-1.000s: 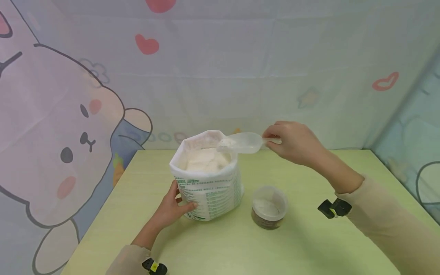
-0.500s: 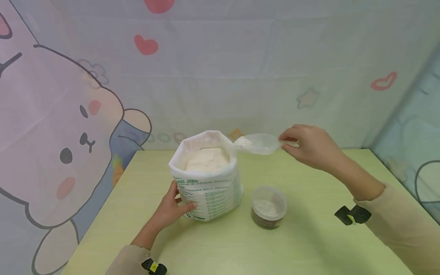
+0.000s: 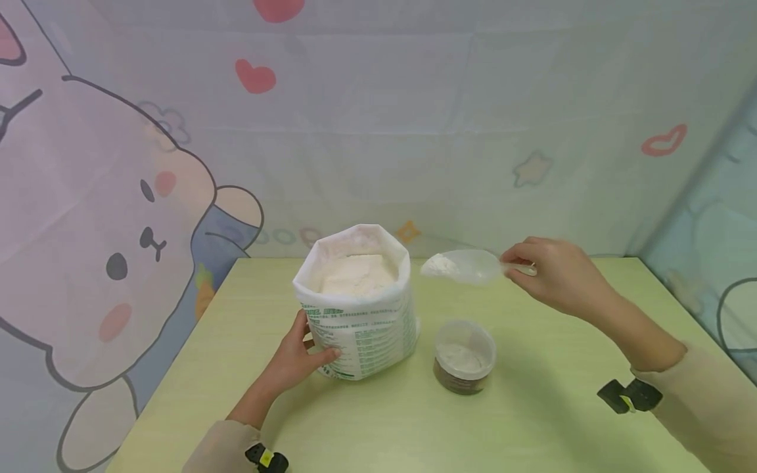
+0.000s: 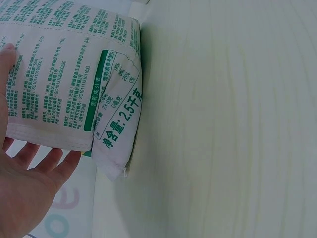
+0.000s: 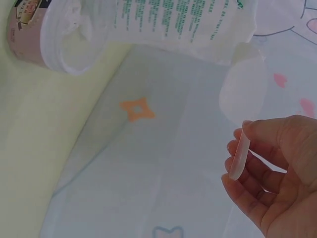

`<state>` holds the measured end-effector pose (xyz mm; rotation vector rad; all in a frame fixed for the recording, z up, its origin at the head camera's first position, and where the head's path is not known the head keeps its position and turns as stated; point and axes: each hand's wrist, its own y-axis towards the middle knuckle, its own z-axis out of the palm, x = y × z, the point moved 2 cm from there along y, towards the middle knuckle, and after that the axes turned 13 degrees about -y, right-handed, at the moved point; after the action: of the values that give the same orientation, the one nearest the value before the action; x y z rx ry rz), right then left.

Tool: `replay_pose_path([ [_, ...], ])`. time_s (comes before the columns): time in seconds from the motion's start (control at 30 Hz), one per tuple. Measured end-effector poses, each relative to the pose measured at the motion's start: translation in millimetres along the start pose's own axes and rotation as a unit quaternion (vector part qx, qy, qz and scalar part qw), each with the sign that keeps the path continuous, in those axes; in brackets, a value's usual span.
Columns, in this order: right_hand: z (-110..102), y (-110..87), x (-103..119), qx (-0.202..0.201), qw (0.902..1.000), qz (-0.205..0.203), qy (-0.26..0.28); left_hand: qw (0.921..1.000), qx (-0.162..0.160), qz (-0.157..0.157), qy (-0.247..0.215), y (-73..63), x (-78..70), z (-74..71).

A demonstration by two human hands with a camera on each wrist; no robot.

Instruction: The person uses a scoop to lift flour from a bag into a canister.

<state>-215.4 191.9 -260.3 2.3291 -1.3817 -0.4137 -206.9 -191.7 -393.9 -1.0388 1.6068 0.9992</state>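
A white bag (image 3: 367,341) with green print stands upright and open on the table, filled with pale powder (image 3: 357,274). My left hand (image 3: 298,358) grips its lower left side, thumb on the front and fingers behind; the left wrist view shows the fingers under the bag's edge (image 4: 74,99). My right hand (image 3: 556,276) pinches the handle of a translucent scoop (image 3: 473,266), which carries a heap of white powder at its tip. The scoop hangs in the air right of the bag, above and behind a round plastic tub (image 3: 464,381) with white powder inside.
The pale green-yellow table (image 3: 367,433) ends at a fabric backdrop (image 3: 378,151) printed with a rabbit, hearts and stars. Another fabric panel (image 3: 710,263) rises along the right side.
My right hand has drawn the scoop of powder rightward from over the bag's mouth, then lowered it a little toward the tub. The left hand and bag have stayed put.
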Motion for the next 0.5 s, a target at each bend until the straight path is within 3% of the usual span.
replay_pose_path([
  [0.5,26.6,-33.6,-12.0,0.038,0.9989,0.025,0.014,0.9999,-0.001,-0.008,-0.007,1.7,2.9,-0.8],
])
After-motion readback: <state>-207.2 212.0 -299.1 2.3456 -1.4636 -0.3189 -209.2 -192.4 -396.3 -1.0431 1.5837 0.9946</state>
